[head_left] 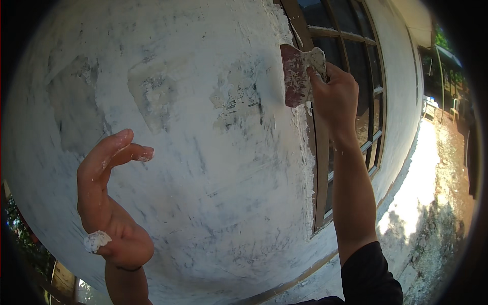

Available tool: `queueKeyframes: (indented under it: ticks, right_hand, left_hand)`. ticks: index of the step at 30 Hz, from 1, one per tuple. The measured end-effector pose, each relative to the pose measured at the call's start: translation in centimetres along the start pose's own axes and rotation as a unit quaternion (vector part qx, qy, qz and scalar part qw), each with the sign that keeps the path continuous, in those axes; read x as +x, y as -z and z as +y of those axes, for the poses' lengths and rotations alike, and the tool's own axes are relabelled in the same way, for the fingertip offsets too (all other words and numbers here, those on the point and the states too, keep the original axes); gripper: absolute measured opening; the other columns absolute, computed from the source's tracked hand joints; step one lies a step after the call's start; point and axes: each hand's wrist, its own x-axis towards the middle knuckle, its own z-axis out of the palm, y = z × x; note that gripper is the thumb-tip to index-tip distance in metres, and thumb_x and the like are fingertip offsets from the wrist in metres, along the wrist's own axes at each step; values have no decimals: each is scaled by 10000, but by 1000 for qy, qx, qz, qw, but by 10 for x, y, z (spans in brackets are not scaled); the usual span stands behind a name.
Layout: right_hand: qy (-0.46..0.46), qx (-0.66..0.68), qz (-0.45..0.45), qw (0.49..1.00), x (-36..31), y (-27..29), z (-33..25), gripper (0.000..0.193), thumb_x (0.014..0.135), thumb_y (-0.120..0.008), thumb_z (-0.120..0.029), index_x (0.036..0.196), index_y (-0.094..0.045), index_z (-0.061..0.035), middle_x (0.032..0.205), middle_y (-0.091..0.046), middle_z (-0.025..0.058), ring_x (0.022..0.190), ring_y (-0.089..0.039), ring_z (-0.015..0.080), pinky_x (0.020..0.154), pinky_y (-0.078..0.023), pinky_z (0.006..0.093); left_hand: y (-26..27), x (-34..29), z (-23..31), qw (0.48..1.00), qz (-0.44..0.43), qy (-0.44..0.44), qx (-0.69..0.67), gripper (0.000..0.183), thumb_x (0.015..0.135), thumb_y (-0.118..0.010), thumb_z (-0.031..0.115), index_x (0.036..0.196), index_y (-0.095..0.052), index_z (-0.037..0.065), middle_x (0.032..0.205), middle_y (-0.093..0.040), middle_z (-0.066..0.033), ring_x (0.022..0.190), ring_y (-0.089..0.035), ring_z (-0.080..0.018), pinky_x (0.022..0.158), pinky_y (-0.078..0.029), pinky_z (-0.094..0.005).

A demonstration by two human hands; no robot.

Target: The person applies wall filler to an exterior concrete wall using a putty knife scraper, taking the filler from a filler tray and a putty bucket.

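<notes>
My right hand (pixel 338 96) grips the pale, putty-smeared handle of a wide putty knife (pixel 296 76). The knife's reddish-brown blade, streaked with white, lies against the wall beside the upper window frame. My left hand (pixel 109 188) is raised in front of the wall at the lower left. Its fingers are bent over and apart from the thumb, and I see nothing held in it. White putty clings to its thumb and fingertips. The wall (pixel 203 173) is coated in uneven white putty, with several grey patches across its upper part.
A brown-framed window (pixel 321 168) with dark panes stands right of the coated area, with rough putty along its edge. Further right, the wall runs back beside sunlit ground (pixel 412 188). A chair (pixel 454 108) and a small table (pixel 430 108) stand in the distance.
</notes>
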Motion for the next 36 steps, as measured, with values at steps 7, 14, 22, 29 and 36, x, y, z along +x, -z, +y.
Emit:
queueKeyframes:
  ticks: [7, 14, 22, 29, 36]
  right_hand:
    - [243, -151, -89, 954, -105, -113, -83, 316, 712, -566, -44, 965, -609, 141, 776, -633, 248, 620, -652, 301, 533, -526, 347]
    - [-52, 49, -103, 992, -28, -51, 1, 217, 793, -667, -138, 704, -598, 48, 555, -555, 194, 451, -505, 245, 496, -421, 357]
    - [155, -185, -55, 969, -48, -60, -30, 134, 711, -586, -21, 796, -623, 74, 673, -621, 188, 579, -629, 301, 504, -504, 349]
    - [117, 99, -120, 981, -90, -78, -78, 84, 734, -612, -39, 775, -583, 30, 611, -579, 156, 529, -598, 225, 459, -446, 365]
    - [-7, -80, 36, 996, -1, 15, 22, 172, 765, -663, -117, 714, -624, 42, 577, -566, 214, 479, -564, 308, 497, -428, 364]
  left_hand:
    - [-14, 47, -2, 999, -19, -11, 31, 771, 927, -70, 564, 1189, -553, 22, 1094, -639, -129, 1008, -593, -223, 858, -327, -363]
    - [-7, 57, -5, 996, -15, -18, 80, 724, 931, -90, 541, 1186, -577, 70, 1069, -662, -104, 998, -602, -197, 845, -324, -366]
    - [-9, 50, -11, 994, -24, 4, 104, 725, 927, -89, 547, 1197, -574, 81, 1104, -655, -103, 1012, -605, -208, 863, -328, -392]
    - [4, 67, 12, 989, -39, -45, 134, 743, 913, -90, 568, 1128, -604, 76, 1170, -630, -127, 1050, -600, -232, 872, -338, -395]
    - [2, 60, 2, 992, -32, -37, 112, 747, 914, -83, 565, 1170, -582, 71, 1180, -626, -126, 1045, -604, -230, 879, -336, -390]
